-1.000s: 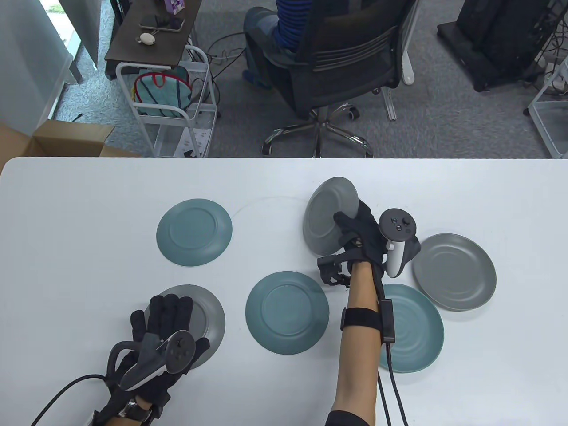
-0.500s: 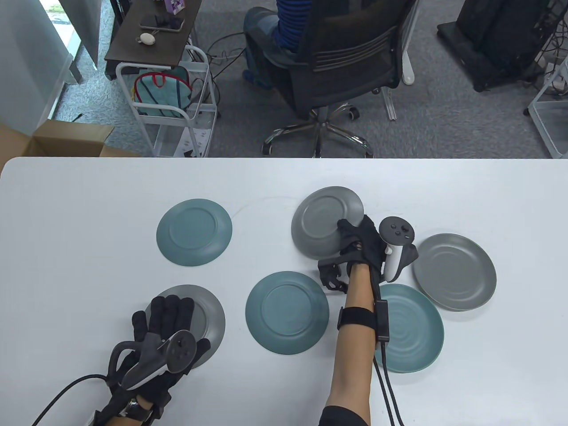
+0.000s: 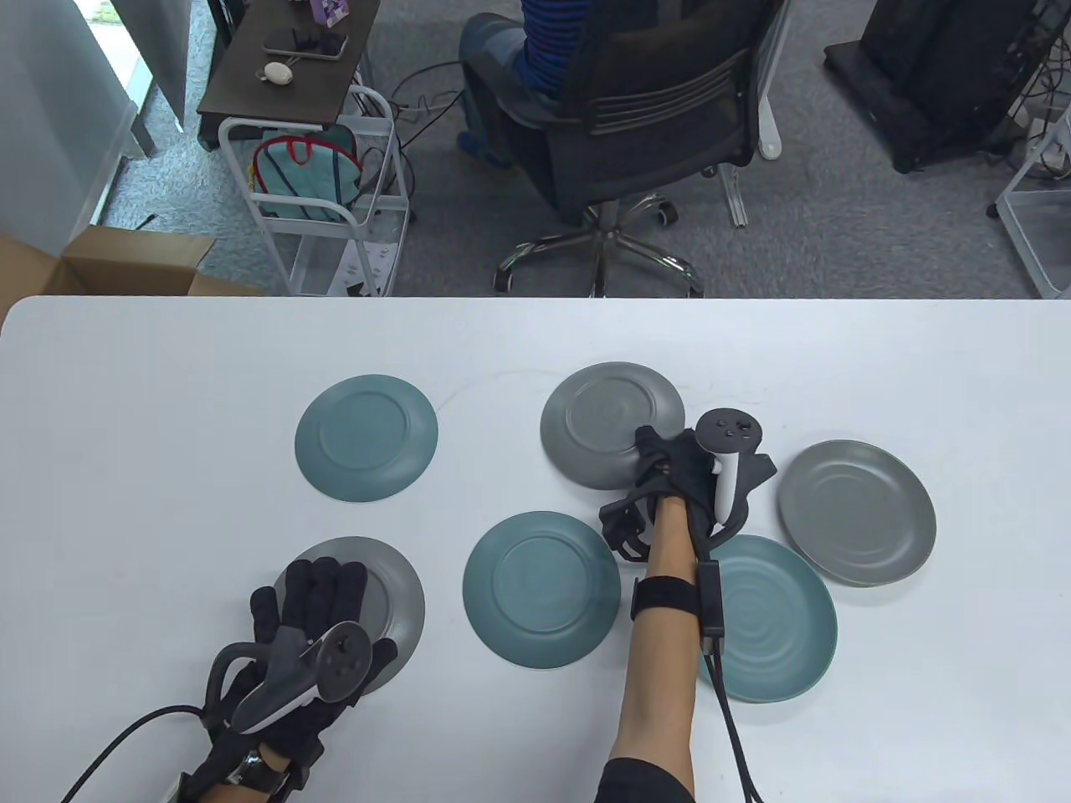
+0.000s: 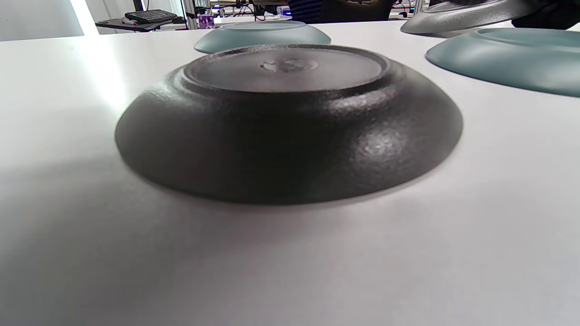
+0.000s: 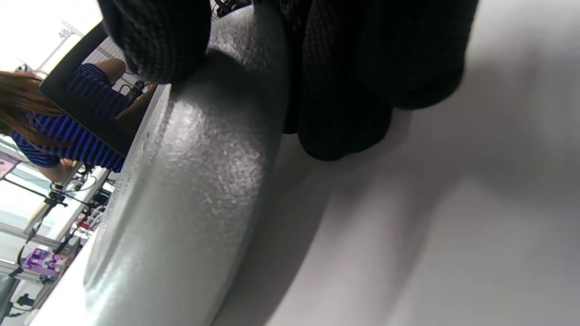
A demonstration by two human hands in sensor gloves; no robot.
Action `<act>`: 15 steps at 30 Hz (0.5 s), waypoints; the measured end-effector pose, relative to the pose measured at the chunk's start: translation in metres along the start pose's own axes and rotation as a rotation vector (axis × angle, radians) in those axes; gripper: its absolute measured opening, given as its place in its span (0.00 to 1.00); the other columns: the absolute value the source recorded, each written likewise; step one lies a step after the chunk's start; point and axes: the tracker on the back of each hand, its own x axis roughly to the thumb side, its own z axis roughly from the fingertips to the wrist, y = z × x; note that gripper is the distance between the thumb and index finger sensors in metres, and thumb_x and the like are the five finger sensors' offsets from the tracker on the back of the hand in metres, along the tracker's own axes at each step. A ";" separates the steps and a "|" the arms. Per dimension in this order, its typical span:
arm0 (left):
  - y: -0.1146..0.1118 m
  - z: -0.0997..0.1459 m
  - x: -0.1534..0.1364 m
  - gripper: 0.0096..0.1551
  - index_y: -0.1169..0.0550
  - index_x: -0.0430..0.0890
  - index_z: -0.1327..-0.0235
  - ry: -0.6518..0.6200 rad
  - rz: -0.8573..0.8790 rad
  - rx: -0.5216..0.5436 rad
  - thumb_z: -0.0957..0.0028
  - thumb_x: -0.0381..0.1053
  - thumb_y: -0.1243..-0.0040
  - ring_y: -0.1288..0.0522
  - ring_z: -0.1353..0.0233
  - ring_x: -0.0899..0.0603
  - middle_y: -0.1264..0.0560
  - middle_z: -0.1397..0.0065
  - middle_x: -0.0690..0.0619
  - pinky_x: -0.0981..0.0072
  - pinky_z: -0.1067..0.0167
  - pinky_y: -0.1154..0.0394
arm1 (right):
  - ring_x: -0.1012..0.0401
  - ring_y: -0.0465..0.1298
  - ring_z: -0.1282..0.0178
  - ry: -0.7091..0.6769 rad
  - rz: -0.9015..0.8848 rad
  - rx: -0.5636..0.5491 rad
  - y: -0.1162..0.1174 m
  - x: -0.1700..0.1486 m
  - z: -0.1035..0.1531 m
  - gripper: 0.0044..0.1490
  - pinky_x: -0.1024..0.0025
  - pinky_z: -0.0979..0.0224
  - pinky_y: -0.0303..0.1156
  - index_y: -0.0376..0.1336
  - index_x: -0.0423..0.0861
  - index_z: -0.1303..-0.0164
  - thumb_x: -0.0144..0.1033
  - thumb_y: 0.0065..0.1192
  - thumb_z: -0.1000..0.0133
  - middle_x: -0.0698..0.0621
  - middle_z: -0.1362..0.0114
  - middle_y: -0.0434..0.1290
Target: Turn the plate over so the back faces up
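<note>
Round grey plate (image 3: 609, 418) back-up in the right hand's grip

The right hand (image 3: 679, 468) pinches the plate's near-right rim, thumb above and fingers (image 5: 344, 90) beneath, at centre-right of the white surface (image 3: 167, 401). The left hand (image 3: 314, 623) rests flat and released on another upturned grey plate (image 4: 290, 122) at front left

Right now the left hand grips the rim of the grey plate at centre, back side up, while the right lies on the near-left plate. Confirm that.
Hands are swapped. The right hand grips the centre grey plate, and the left hand lies on the near-left plate, as the table view shows.
</note>
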 end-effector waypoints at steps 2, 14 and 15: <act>0.000 0.000 0.000 0.55 0.60 0.46 0.12 -0.001 0.000 -0.001 0.40 0.76 0.63 0.56 0.11 0.28 0.57 0.12 0.38 0.26 0.24 0.55 | 0.47 0.81 0.54 0.002 0.019 -0.002 0.000 0.000 0.000 0.51 0.61 0.50 0.77 0.52 0.29 0.24 0.49 0.61 0.47 0.38 0.43 0.77; 0.000 0.000 0.002 0.55 0.60 0.46 0.12 -0.005 -0.001 -0.005 0.40 0.76 0.63 0.56 0.11 0.27 0.57 0.12 0.37 0.26 0.24 0.55 | 0.47 0.81 0.55 -0.001 0.184 -0.019 0.003 0.009 0.003 0.51 0.62 0.51 0.77 0.52 0.29 0.24 0.52 0.59 0.46 0.38 0.44 0.77; 0.000 0.000 0.002 0.55 0.60 0.46 0.12 -0.004 -0.004 -0.004 0.40 0.76 0.64 0.56 0.11 0.27 0.57 0.12 0.38 0.26 0.24 0.55 | 0.48 0.81 0.55 -0.005 0.206 -0.030 0.003 0.010 0.004 0.51 0.62 0.51 0.77 0.52 0.29 0.24 0.52 0.59 0.46 0.38 0.44 0.77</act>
